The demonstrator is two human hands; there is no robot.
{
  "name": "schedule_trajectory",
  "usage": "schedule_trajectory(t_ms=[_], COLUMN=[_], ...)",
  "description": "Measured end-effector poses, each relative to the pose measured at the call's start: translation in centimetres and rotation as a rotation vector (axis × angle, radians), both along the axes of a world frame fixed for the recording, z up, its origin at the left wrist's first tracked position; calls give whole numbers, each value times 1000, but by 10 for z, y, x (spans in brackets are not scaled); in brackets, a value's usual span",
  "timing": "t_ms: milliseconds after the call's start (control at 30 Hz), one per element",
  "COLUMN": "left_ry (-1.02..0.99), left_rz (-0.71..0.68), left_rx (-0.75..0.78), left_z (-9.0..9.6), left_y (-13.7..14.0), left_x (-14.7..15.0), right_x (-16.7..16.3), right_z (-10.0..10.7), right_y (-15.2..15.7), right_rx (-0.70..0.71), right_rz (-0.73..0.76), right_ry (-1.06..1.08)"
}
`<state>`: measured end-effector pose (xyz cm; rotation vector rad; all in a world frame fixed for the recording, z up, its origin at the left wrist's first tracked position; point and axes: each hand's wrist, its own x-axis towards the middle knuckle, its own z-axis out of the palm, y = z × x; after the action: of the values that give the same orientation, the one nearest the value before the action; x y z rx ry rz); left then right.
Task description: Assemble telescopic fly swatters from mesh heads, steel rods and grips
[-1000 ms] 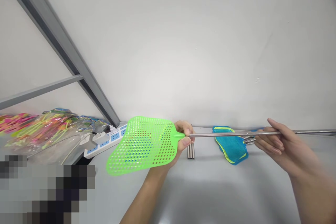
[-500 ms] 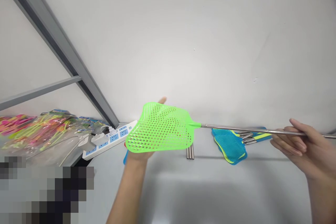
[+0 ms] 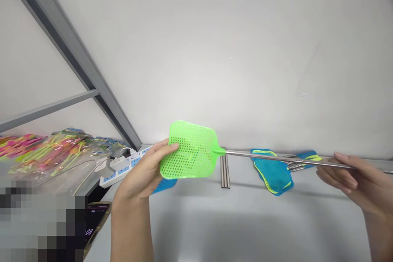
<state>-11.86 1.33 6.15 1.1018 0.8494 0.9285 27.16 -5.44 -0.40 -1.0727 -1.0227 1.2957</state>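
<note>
A bright green fly swatter with a perforated head and a long thin metal handle is held level above the table. My left hand grips the left edge of its head, the thumb on the near face and the other fingers partly hidden behind it. My right hand holds the metal rod near the right end, with the thumb along the top and the fingers curled beneath. Beyond the rod lie blue fly swatter heads with yellow edging. Several metal tubes lie side by side under the green neck.
A white power strip with plugs sits at the left. Behind it are bagged pink and yellow plastic items. A phone lies at lower left, beside a pixelated area. A blue perforated piece rests below my left wrist. A grey frame post slants along the wall.
My left hand has moved from behind the swatter head to its left edge and now pinches it. The swatter head has turned slightly. My right hand stays on the rod.
</note>
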Motion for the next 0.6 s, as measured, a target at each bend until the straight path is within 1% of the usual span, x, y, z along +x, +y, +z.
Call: schedule_trajectory(t_ms=[133, 333, 433, 600], left_ry=[75, 181, 221, 250], left_rz=[94, 209, 227, 232], left_rx=[0, 51, 22, -10], left_z=[1, 2, 3, 4], left_y=[-6, -8, -8, -9], left_x=[-5, -6, -7, -11], right_x=[1, -7, -9, -14], right_z=[-7, -6, -5, -4], right_y=[1, 1, 2, 2], right_rx=[0, 26, 34, 25], right_rz=[84, 147, 183, 202], right_ry=[-13, -20, -22, -91])
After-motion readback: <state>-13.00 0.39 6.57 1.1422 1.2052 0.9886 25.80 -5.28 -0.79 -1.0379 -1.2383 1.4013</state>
